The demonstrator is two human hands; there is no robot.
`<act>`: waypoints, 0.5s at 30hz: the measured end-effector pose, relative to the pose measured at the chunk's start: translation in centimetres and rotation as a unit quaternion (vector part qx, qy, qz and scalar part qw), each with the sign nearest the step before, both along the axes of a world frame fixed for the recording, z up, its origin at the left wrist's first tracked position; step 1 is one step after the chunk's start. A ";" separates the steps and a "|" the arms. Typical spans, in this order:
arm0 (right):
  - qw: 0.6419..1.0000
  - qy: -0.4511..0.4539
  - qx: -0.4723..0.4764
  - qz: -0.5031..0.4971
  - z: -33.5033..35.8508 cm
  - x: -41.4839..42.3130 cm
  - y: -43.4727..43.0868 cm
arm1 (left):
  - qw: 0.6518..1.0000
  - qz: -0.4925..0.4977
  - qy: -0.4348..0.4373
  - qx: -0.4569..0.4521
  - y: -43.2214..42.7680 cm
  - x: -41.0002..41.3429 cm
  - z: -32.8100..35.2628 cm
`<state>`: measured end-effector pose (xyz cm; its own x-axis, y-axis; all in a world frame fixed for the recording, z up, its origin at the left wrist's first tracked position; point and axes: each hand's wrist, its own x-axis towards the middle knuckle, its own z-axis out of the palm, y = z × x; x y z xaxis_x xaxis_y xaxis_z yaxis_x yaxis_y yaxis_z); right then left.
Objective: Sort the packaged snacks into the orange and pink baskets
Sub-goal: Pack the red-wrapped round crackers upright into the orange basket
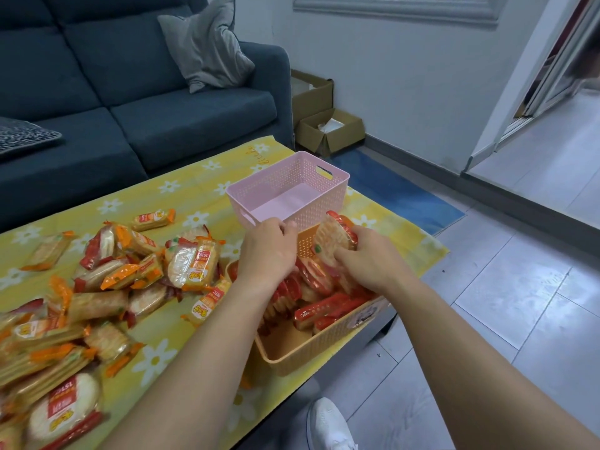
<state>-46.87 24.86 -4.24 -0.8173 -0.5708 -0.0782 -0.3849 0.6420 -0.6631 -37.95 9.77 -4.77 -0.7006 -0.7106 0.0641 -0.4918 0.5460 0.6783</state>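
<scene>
One red packet (334,243) pinched in fingers of right hand (373,261); left hand (269,251) fingers curled, hold unclear. Slot upright into orange basket (308,355) row, steadying neighbours.

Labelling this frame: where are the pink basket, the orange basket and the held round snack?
pink basket (324,198): head view, right wall.
orange basket (316,349): head view, near wall.
round snack (329,239): head view, wrapper face.

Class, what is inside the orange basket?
Red-wrapped snacks lie in the orange basket. The left hand and right hand cover some, so the count is hidden.
</scene>
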 end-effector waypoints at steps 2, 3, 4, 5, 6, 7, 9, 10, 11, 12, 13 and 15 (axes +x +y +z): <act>1.000 0.002 0.007 0.002 -0.2 -0.1 0.0 | 0.999 -0.027 -0.004 -0.033 -0.1 0.4 0.2; 1.000 0.006 0.009 0.002 -0.3 -0.1 0.0 | 0.997 -0.043 -0.013 -0.069 -0.2 0.8 0.3; 1.000 0.011 0.011 0.002 -0.3 -0.1 0.1 | 0.992 -0.063 -0.039 -0.105 -0.2 1.3 0.3; 1.000 0.016 0.014 0.003 -0.4 -0.1 0.1 | 0.984 -0.087 -0.078 -0.137 -0.1 1.8 0.4; 1.000 0.024 0.020 0.004 -0.5 -0.1 0.1 | 0.972 -0.116 -0.127 -0.162 0.2 2.3 0.4; 0.999 0.036 0.031 0.007 -0.6 0.0 0.1 | 0.956 -0.149 -0.182 -0.177 0.5 2.8 0.4; 0.996 0.065 0.065 0.019 -0.7 0.3 0.0 | 0.925 -0.198 -0.262 -0.190 0.8 3.6 0.3; 0.994 0.076 0.079 0.028 -0.7 0.6 -0.2 | 0.915 -0.208 -0.282 -0.202 0.9 3.8 0.1; 0.992 0.085 0.089 0.036 -0.6 0.8 -0.4 | 0.909 -0.210 -0.292 -0.212 0.9 3.8 -0.1; 0.990 0.097 0.096 0.042 -0.5 1.2 -0.6 | 0.904 -0.207 -0.299 -0.225 0.8 3.7 -0.4; 0.987 0.114 0.103 0.044 -0.3 1.5 -0.7 | 0.901 -0.200 -0.302 -0.237 0.9 3.5 -0.6; 0.978 0.163 0.123 0.038 -0.1 2.1 -1.1 | 0.901 -0.188 -0.299 -0.253 1.3 3.0 -0.8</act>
